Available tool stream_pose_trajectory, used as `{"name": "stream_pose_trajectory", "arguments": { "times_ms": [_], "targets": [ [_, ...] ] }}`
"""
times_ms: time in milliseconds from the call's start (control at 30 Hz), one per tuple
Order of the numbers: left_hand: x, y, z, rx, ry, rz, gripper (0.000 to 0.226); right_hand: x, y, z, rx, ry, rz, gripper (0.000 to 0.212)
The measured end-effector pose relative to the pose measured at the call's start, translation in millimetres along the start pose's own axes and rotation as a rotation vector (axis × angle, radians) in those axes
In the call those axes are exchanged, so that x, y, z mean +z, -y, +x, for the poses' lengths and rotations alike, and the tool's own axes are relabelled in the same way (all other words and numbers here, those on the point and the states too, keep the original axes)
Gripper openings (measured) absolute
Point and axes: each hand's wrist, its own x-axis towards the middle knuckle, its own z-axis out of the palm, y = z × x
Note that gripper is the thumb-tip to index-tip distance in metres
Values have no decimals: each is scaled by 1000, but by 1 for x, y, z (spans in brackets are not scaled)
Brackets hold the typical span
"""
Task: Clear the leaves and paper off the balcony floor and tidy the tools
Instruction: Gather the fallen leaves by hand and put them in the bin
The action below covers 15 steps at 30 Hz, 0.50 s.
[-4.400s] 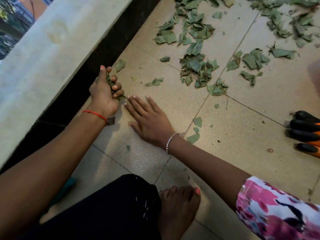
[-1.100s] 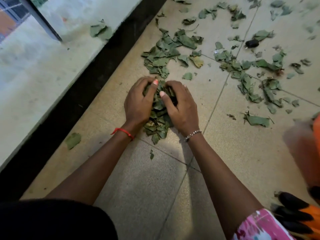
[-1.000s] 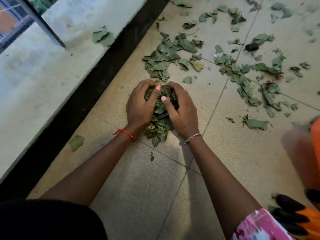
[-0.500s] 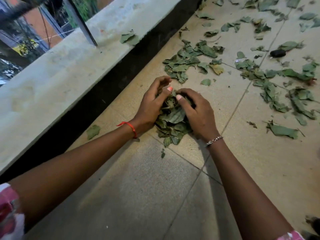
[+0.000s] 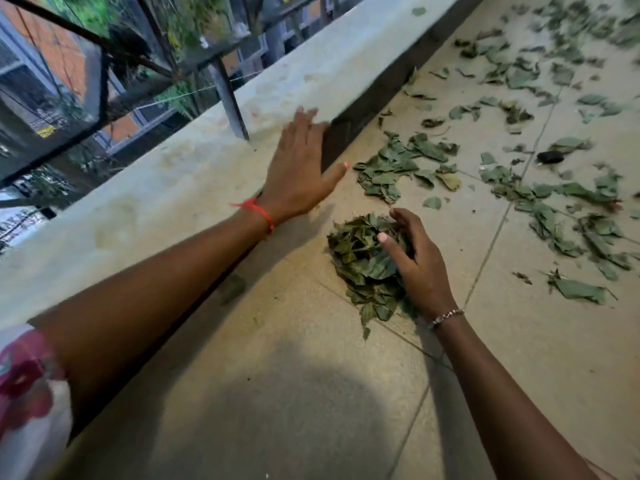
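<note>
**A:** How did the leaves look, and where were they?

**B:** Your pile of leaves point(image 5: 363, 261) was dark green, torn and crumpled. It sat heaped on the tan floor tile point(image 5: 311, 393) near the ledge point(image 5: 173, 188). Your right hand point(image 5: 420, 268) curled round its right side, grasping it. Scattered leaves point(image 5: 401, 164) lay beyond.

**A:** And my left hand?

**B:** Your left hand point(image 5: 298, 168) was spread flat over the ledge's edge, holding nothing. It was blurred, so I couldn't tell whether it touched. A small dark object point(image 5: 550, 156) farther out was too smeared to identify.
</note>
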Motion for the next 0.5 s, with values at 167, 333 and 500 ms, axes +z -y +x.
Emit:
{"name": "stream_pose_trajectory", "arguments": {
  "times_ms": [167,333,500],
  "targets": [
    [-8,23,22,-127,219,-49,67,0,1,0,2,-4,-16,63],
    [-17,12,-13,223,278,-55,44,0,1,0,0,-6,-21,70],
    [-16,-1,-96,190,298,-397,49,-1,1,0,8,-4,-37,69]
  ]
}}
